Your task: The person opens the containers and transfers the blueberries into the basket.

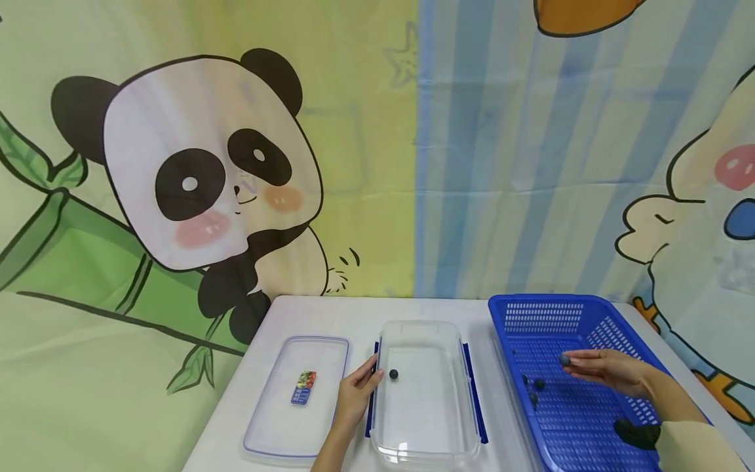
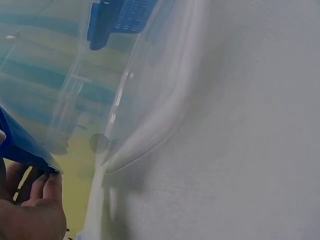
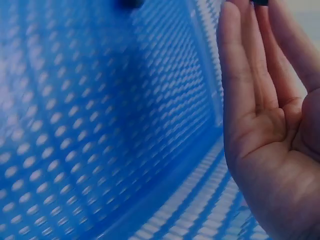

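My right hand [image 1: 613, 370] pinches a blueberry [image 1: 565, 360] between fingertips and thumb, over the blue basket [image 1: 584, 419]. In the right wrist view, only a dark bit of that berry shows at the fingertips, at the top edge. Several more blueberries [image 1: 539, 384] lie on the basket's floor, toward its left side. A clear plastic box [image 1: 433, 406] with blue side clips stands left of the basket, with one blueberry [image 1: 393, 374] inside. At the box's left side, my left hand [image 1: 354, 393] grips the blue clip [image 2: 25, 145] with curled fingers.
A clear lid [image 1: 277, 426] with a bluish rim lies on the white table [image 1: 366, 311] left of the box, bearing a small colourful label [image 1: 303, 388]. Behind the table hangs a cartoon-printed curtain [image 1: 366, 164]. The basket's raised walls surround the right hand's area.
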Motion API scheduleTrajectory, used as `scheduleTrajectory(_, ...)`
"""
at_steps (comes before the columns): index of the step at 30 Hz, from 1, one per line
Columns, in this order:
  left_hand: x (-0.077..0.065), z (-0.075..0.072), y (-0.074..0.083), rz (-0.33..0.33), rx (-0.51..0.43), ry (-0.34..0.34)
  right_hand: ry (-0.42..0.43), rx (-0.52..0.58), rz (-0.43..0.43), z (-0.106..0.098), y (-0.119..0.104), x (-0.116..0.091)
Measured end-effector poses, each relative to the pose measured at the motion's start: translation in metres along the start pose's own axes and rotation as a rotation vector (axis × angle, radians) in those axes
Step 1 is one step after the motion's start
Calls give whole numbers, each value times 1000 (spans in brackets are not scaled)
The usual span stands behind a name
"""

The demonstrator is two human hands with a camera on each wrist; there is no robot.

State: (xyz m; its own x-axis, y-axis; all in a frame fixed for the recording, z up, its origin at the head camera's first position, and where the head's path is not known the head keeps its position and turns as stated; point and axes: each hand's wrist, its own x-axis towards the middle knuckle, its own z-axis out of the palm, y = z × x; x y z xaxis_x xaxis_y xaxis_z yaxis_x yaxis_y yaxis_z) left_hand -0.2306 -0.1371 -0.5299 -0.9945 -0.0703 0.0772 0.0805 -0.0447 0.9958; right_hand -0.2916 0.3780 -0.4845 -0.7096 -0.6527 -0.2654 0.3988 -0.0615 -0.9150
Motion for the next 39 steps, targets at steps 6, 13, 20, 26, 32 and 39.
scheduleTrajectory(6,6,-3,-12,5,-49,-1,-5,89,69,-12,22,-6)
scheduleTrajectory(13,13,-1,-32,18,-82,3,25,147,123,-16,34,-7)
scheduleTrajectory(20,15,-1,-35,55,-67,0,-45,231,99,-17,33,-6)
scheduleTrajectory(26,7,-3,-18,18,-59,5,-63,167,-1,18,6,27)
scheduleTrajectory(32,15,-4,-32,33,-60,30,57,128,-91,88,-32,90)
scheduleTrajectory(39,16,-2,-34,27,-70,25,253,164,-121,180,-29,165)
